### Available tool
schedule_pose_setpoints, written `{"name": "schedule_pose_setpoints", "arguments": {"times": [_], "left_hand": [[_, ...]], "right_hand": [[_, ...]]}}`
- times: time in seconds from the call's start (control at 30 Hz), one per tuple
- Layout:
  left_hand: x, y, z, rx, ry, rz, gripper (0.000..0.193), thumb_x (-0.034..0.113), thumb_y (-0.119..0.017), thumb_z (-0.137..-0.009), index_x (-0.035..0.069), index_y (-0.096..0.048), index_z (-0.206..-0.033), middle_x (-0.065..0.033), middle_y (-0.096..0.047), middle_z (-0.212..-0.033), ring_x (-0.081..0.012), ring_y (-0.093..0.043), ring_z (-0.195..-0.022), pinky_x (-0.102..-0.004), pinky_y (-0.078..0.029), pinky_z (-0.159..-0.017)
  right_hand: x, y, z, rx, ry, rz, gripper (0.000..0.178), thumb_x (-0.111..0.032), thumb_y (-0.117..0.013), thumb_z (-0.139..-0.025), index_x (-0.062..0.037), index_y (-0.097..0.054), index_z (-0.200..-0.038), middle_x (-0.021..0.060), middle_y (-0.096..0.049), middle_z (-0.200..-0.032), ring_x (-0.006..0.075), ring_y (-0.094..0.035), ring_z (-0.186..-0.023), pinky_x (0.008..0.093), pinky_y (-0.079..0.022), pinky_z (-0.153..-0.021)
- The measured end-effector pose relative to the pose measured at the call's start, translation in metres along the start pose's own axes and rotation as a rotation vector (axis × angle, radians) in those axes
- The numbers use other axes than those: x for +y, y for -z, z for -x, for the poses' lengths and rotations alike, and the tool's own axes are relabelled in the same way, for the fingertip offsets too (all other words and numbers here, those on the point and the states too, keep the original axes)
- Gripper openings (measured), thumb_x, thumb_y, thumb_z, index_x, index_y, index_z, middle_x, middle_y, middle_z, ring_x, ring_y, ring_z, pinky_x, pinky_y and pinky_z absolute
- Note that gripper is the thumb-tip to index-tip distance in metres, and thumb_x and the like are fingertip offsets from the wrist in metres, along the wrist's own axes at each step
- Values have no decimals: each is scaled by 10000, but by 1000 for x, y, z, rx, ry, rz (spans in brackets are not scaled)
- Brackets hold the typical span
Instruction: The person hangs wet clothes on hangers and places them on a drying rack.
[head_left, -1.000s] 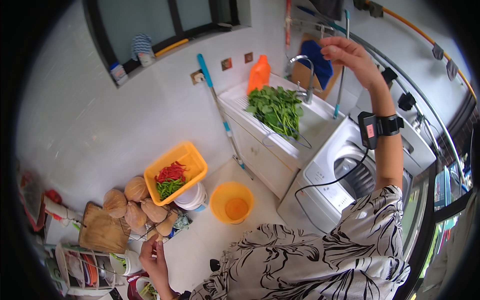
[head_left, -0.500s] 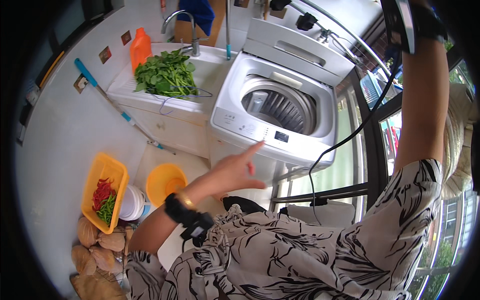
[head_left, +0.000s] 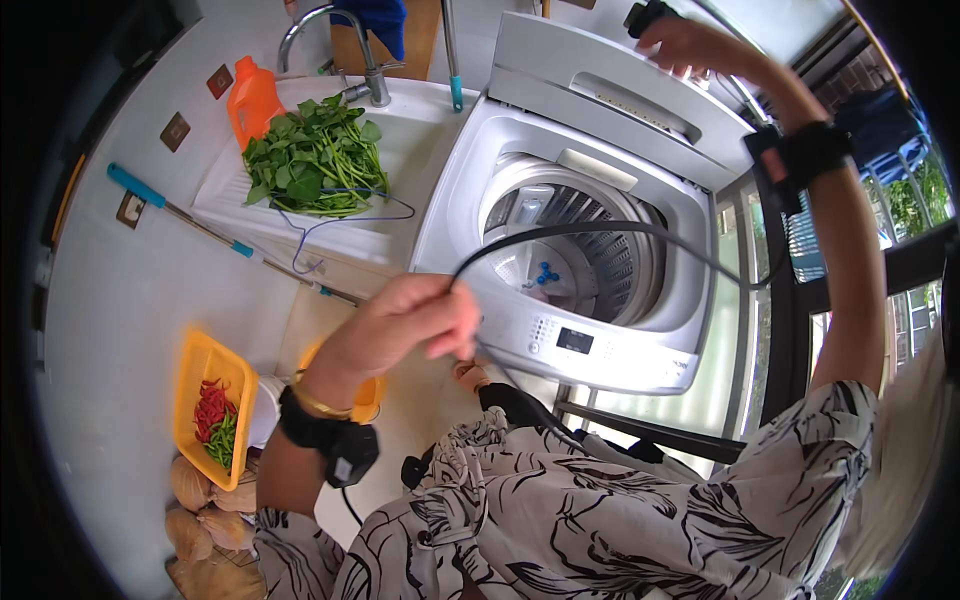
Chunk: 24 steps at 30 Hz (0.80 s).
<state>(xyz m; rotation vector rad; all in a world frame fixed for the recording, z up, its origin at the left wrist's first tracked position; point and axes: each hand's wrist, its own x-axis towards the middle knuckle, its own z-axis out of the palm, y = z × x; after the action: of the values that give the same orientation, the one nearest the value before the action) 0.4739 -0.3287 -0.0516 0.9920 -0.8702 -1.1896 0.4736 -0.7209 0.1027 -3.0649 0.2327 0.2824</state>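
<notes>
My left hand [head_left: 400, 325] is closed on a black cable [head_left: 590, 229], pinching it in front of the washing machine. From there the cable arcs across the tub opening toward my right forearm. My right hand [head_left: 700, 48] is raised by the upper edge of the lid [head_left: 600, 75], fingers loosely bent and apart, near a black fitting [head_left: 650, 14]. Whether a fingertip touches the lid, I cannot tell. The white top-loading washing machine [head_left: 490, 310] stands with its lid up. Inside the metal drum [head_left: 600, 265] lies a small blue object [head_left: 545, 273].
Leafy greens [head_left: 315, 160] lie in the white sink [head_left: 420, 150] beside an orange bottle [head_left: 255, 100] and a tap [head_left: 376, 85]. A pole [head_left: 205, 215] leans at the left. Below are a yellow basket [head_left: 245, 400] of red and green chillies and several gourds [head_left: 190, 485].
My left hand has gone from pointing at the control panel to gripping the cable. My right hand has come down and left to the lid. The view has shifted, showing more of the drum.
</notes>
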Motion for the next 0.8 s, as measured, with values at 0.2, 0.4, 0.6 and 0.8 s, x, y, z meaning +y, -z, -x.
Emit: {"name": "schedule_pose_setpoints", "arguments": {"times": [0.2,0.4,0.6,0.8], "left_hand": [[9,50,-37,54,-42,285,311,314,-494,-883,51,-509,-719,5,-440,-465,-137,-474,-534,-283,-358,-578],[-32,55,-105,153,181,703,256,267,-516,-873,13,-493,-898,-12,-463,-531,-138,-451,-578,-276,-370,-619],[-89,79,-127,384,355,780,209,233,-465,-877,28,-449,-919,13,-384,-509,-134,-420,-581,-274,-375,-642],[-109,88,-131,586,524,701,299,379,-525,-854,104,-414,-899,39,-396,-535,-133,-458,-578,-318,-357,-671]], "right_hand": [[86,-271,-94,-704,-114,-488,416,-362,-548,-786,-86,-537,-1097,46,-612,-862,139,-577,-728,262,-476,-630],[95,-487,-140,-557,-513,-739,404,-299,-611,-685,-116,-585,-1044,90,-621,-810,183,-600,-739,334,-486,-655],[69,-663,-95,-458,-340,-536,573,-338,-681,-609,-152,-545,-1134,113,-575,-1089,288,-534,-1023,418,-454,-842],[11,-667,-85,-634,-166,-357,806,-414,-729,-585,-232,-381,-1289,83,-329,-1361,316,-245,-1273,484,-320,-952]]}}
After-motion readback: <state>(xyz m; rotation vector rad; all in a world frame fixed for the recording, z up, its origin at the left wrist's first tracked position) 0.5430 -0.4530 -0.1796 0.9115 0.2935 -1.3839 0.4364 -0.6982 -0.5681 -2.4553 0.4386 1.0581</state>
